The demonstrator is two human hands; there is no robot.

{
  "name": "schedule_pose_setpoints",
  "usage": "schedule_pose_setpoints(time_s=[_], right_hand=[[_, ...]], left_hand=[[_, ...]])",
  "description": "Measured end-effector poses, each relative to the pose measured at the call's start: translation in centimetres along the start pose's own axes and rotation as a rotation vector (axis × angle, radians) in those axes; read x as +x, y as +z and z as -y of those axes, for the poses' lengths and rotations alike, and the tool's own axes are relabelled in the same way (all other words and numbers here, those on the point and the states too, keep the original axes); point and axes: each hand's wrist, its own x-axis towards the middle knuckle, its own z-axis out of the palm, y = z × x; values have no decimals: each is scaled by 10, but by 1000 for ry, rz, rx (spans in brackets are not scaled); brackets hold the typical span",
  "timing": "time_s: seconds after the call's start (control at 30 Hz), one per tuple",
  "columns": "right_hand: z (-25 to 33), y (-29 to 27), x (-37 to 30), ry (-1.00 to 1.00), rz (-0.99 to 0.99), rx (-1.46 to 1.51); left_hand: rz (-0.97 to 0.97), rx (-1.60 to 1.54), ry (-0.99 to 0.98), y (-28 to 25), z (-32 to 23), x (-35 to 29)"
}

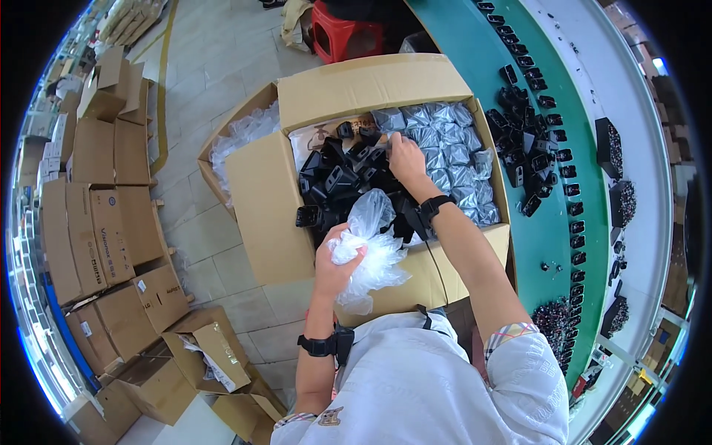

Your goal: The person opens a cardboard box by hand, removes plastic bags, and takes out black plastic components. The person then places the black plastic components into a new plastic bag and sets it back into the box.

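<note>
A large open cardboard box (268, 204) stands before me. Loose black plastic housings (343, 180) are heaped in its left part, while wrapped packets (448, 154) in clear plastic, grey-looking, sit in neat rows on the right. My left hand (334, 263) is closed round a bunch of clear plastic bags (377, 259), held over the box's near side. Inside the box, my right hand (406, 159) reaches to where the loose housings meet the packets. Its fingers are curled together, and what they grip is too hidden to tell.
On the right, a green worktable (545, 245) carries a pile of black parts (523, 141) and a long row of them. Another box (241, 152) holding clear plastic adjoins on the left. Stacked cartons (111, 230) line the far left. A red stool (345, 35) stands beyond.
</note>
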Motion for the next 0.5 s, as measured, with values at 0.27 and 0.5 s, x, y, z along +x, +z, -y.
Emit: schedule_pose_setpoints(time_s=[0.27,0.5], right_hand=[[-8,-30,-20,251,112,212],[1,-23,1,-34,88,-144]], left_hand=[[-10,17,61,-14,17,-2],[78,56,71,-1,11,4]])
